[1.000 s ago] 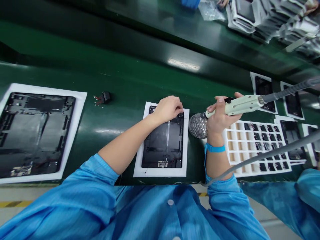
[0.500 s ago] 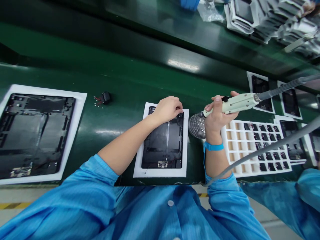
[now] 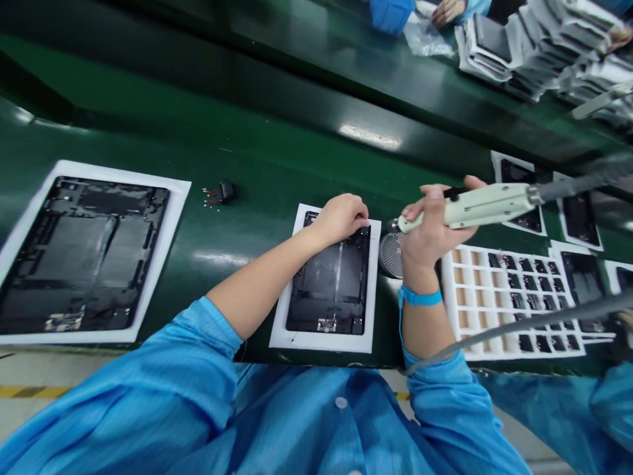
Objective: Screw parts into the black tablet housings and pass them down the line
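Observation:
An opened tablet point(image 3: 326, 290) lies on a white sheet in front of me, black parts and a small circuit board showing inside. Over its upper right corner is my left hand point(image 3: 341, 216), fingers pinched together; whatever is between the fingertips is hidden. My right hand point(image 3: 429, 221) grips a pale green electric screwdriver point(image 3: 487, 204) with a grey cable sheath at its rear. The screwdriver's tip points left, above a round perforated metal dish point(image 3: 390, 256) beside the tablet. A blue wrist strap point(image 3: 420, 297) circles my right wrist.
To the right sits a white compartment tray point(image 3: 448, 307) with several small black wired parts. A larger opened tablet point(image 3: 93, 257) lies left, near a loose black part point(image 3: 226, 192) with wires. A grey cable point(image 3: 519, 326) crosses the tray. Across the bench are stacked devices point(image 3: 487, 49) and another person's hand point(image 3: 448, 12).
The view has shifted slightly, so the bench things sit further right. My left hand stays at the tablet's corner and my right hand keeps hold of the screwdriver. Another person's hand has appeared at the top.

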Demonstrator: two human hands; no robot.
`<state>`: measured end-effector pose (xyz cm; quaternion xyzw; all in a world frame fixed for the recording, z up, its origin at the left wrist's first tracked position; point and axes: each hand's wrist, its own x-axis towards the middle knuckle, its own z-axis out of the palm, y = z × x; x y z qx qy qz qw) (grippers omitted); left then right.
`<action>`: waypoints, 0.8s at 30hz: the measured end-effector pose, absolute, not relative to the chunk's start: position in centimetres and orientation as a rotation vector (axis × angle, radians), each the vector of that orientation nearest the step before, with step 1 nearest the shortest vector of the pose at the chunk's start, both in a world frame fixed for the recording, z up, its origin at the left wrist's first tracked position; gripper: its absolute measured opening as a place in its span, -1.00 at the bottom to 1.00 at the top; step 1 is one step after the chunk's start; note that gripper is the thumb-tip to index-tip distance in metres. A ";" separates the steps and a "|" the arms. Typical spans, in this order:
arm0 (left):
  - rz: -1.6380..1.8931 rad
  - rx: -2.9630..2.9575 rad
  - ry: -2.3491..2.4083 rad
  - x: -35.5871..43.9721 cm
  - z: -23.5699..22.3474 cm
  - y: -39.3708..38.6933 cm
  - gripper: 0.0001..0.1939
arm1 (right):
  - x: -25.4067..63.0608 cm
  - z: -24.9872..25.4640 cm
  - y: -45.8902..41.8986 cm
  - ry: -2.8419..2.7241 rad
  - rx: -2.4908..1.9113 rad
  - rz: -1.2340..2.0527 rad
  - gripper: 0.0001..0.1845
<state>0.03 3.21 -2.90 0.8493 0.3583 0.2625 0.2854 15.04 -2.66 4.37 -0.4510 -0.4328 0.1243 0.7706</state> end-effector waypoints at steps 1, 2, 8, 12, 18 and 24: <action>0.700 2.272 0.961 0.1 -2.8 3.2 -0.94 | 14.3 4.2 -2.5 -0.946 -0.980 0.316 -0.54; 0.698 2.272 0.963 0.1 -2.7 3.2 -0.94 | 13.6 3.8 -2.4 -0.953 -0.986 0.358 -0.53; 0.696 2.285 0.963 0.3 -2.4 3.1 -0.91 | 12.5 2.0 -2.1 -0.979 -1.005 0.418 -0.49; 0.662 2.284 0.985 0.3 -2.1 2.9 -0.88 | 12.5 1.8 -2.0 -0.999 -0.999 0.407 -0.50; 0.655 2.296 0.992 0.3 -1.9 2.9 -0.85 | 12.4 1.1 -1.7 -1.045 -1.027 0.362 -0.45; 0.664 2.309 0.975 0.0 -2.1 3.0 -0.82 | 11.9 0.5 -1.4 -1.073 -1.041 0.430 -0.41</action>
